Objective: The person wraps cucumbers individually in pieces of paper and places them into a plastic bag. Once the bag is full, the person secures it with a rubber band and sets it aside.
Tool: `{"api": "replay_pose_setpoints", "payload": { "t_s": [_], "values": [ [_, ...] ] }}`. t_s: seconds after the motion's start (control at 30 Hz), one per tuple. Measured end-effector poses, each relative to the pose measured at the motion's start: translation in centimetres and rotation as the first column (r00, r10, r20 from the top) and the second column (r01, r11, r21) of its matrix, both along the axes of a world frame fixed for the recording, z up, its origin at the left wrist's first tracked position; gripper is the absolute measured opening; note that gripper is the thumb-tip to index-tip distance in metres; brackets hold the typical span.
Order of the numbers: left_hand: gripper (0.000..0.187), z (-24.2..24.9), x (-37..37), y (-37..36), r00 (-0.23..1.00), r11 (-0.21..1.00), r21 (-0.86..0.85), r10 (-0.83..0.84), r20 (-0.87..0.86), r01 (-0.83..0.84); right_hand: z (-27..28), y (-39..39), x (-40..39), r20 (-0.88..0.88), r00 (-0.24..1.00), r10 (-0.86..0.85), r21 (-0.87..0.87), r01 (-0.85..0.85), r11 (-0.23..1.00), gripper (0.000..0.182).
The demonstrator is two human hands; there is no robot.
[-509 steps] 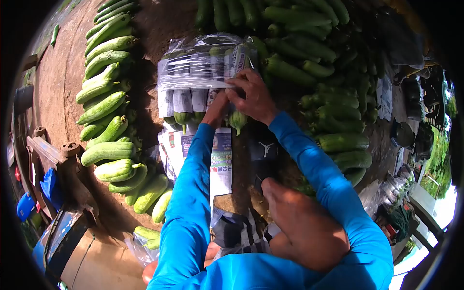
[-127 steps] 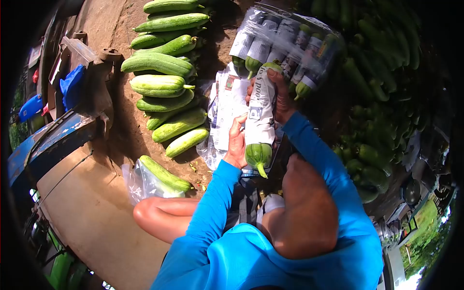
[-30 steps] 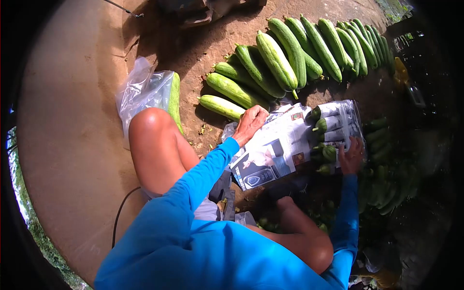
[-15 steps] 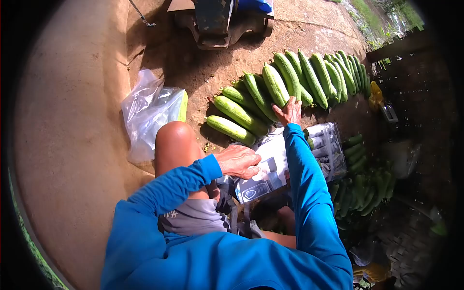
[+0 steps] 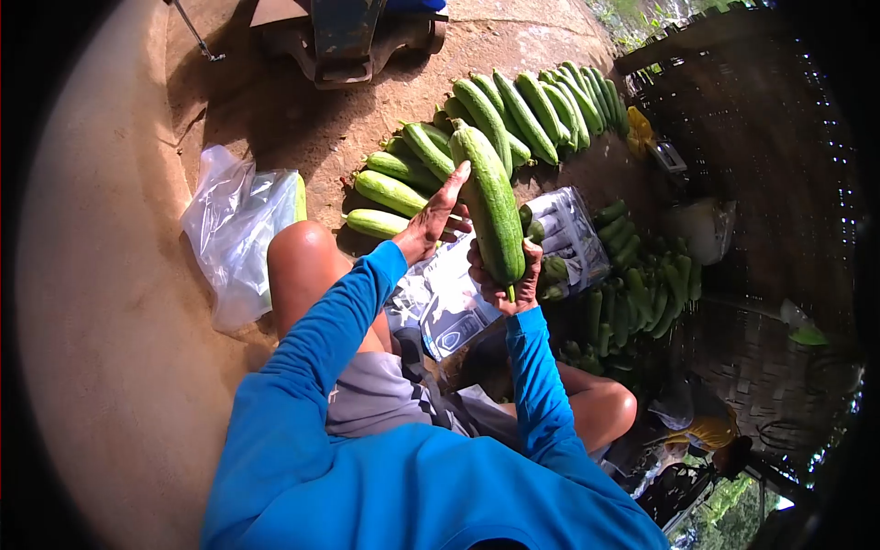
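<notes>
A long, pale-green gourd (image 5: pixel 489 202) is held up in front of me, its stem end pointing down toward my body. My right hand (image 5: pixel 515 275) wraps around that lower end. On the gourd's left side, my left hand (image 5: pixel 438 215) has its fingers apart, with the thumb right at the skin. Below the gourd lies a printed newspaper sheet (image 5: pixel 458 307), partly covered by my hands. Beyond it, a row of similar gourds (image 5: pixel 527 115) lies side by side on the ground, some hidden behind the held one.
A clear plastic bag (image 5: pixel 225 238) lies left of my knee. Newspaper-wrapped gourds in a clear plastic pack (image 5: pixel 568 234) sit right of my hands. More gourds (image 5: pixel 642 298) are piled in shade beside a woven wall (image 5: pixel 752 137). A heavy metal stand (image 5: pixel 344 41) is at the top.
My right hand has lifted a gourd from the row and brought it toward me. My left hand has moved up from the newspaper to the gourd's side. The camera view has shifted right.
</notes>
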State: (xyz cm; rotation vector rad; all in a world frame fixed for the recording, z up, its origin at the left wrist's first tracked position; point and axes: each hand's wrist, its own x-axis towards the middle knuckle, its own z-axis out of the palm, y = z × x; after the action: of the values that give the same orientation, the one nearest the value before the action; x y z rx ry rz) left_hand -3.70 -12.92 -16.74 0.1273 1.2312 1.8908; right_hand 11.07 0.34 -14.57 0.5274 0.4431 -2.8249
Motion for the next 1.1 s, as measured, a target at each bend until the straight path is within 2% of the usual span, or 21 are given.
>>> {"api": "replay_pose_setpoints", "payload": {
  "t_s": [0.03, 0.07, 0.13, 0.2, 0.27, 0.33, 0.37, 0.4, 0.47, 0.53, 0.63, 0.73, 0.77, 0.83, 0.87, 0.97, 1.03, 1.1],
  "values": [
    [0.075, 2.7, 0.6, -0.2, 0.951, 0.996, -0.003, -0.086, 0.296, 0.091, 0.3, -1.8, 0.9, -0.046, 0.997, -0.059, -0.006, 0.059, 0.998, 0.080],
    [0.068, 4.2, 1.9, 0.4, 0.944, 0.986, 0.142, 0.031, 0.328, -0.082, 0.3, -3.1, 1.9, -0.048, 0.997, -0.064, -0.127, 0.058, 0.990, 0.082],
    [0.055, 4.5, 3.0, 0.2, 0.889, 0.917, 0.389, -0.106, 0.446, -0.085, -0.2, -5.5, 3.9, 0.004, 0.992, -0.122, -0.350, 0.116, 0.930, 0.084],
    [0.058, 4.6, 4.1, -0.1, 0.881, 0.948, 0.306, -0.071, 0.467, -0.086, 0.1, -6.8, 5.0, 0.075, 0.991, -0.112, -0.239, 0.126, 0.963, 0.084],
    [0.060, 4.2, 4.7, -0.8, 0.849, 0.946, 0.318, -0.113, 0.516, -0.068, 1.1, -7.8, 5.9, 0.061, 0.993, -0.105, -0.081, 0.109, 0.991, 0.085],
    [0.058, 3.2, 5.1, -0.7, 0.834, 0.924, 0.345, -0.055, 0.548, -0.166, 0.9, -7.5, 6.7, 0.064, 0.997, -0.032, 0.003, 0.032, 0.999, 0.084],
    [0.055, 2.3, 5.2, -0.8, 0.825, 0.931, 0.311, -0.018, 0.564, -0.193, 1.6, -7.6, 7.3, 0.152, 0.988, -0.039, 0.238, 0.001, 0.971, 0.086],
    [0.052, 1.8, 4.9, -0.9, 0.819, 0.934, 0.282, 0.019, 0.574, -0.220, 2.5, -7.5, 7.8, 0.272, 0.962, 0.007, 0.313, -0.096, 0.945, 0.085],
    [0.054, 1.3, 4.2, -1.2, 0.822, 0.929, 0.302, 0.005, 0.569, -0.215, 1.7, -7.0, 9.1, 0.273, 0.959, 0.072, 0.320, -0.161, 0.934, 0.080],
    [0.057, 1.7, 3.9, -1.3, 0.826, 0.940, 0.242, 0.066, 0.560, -0.239, 1.6, -6.2, 10.4, 0.261, 0.964, 0.043, 0.336, -0.133, 0.933, 0.077],
    [0.060, 1.7, 3.6, -1.3, 0.804, 0.909, 0.287, 0.081, 0.589, -0.302, 2.4, -6.2, 11.8, 0.282, 0.958, -0.057, 0.415, -0.068, 0.907, 0.074],
    [0.065, -2.3, 2.4, -1.0, 0.852, 0.886, 0.378, 0.037, 0.522, -0.270, 1.8, -6.3, 12.9, 0.307, 0.949, -0.067, 0.432, -0.076, 0.899, 0.067],
    [0.068, 0.0, 3.2, -1.8, 0.782, 0.857, 0.448, -0.091, 0.617, -0.254, 1.4, -6.5, 13.3, 0.309, 0.949, -0.058, 0.425, -0.084, 0.901, 0.061],
    [0.078, 1.1, 3.6, -2.2, 0.815, 0.812, 0.559, -0.205, 0.542, -0.168, -0.3, -6.6, 14.1, 0.345, 0.937, -0.046, 0.485, -0.136, 0.864, 0.055],
    [0.082, 1.6, 3.8, -2.5, 0.849, 0.751, 0.655, -0.292, 0.440, -0.081, -1.5, -6.6, 14.6, 0.369, 0.928, -0.050, 0.514, -0.158, 0.843, 0.053],
    [0.088, 4.5, 4.3, -2.9, 0.827, 0.687, 0.723, -0.365, 0.427, -0.070, -4.4, -7.7, 15.6, 0.423, 0.905, -0.051, 0.527, -0.200, 0.826, 0.041],
    [0.091, 6.6, 4.7, -3.3, 0.846, 0.731, 0.676, -0.300, 0.440, -0.092, -6.6, -8.3, 16.0, 0.520, 0.853, -0.040, 0.530, -0.286, 0.798, 0.035],
    [0.087, 7.4, 4.3, -3.8, 0.860, 0.742, 0.668, -0.299, 0.414, -0.064, -8.5, -9.1, 16.6, 0.535, 0.844, -0.041, 0.625, -0.362, 0.691, 0.037]
  ]
}}
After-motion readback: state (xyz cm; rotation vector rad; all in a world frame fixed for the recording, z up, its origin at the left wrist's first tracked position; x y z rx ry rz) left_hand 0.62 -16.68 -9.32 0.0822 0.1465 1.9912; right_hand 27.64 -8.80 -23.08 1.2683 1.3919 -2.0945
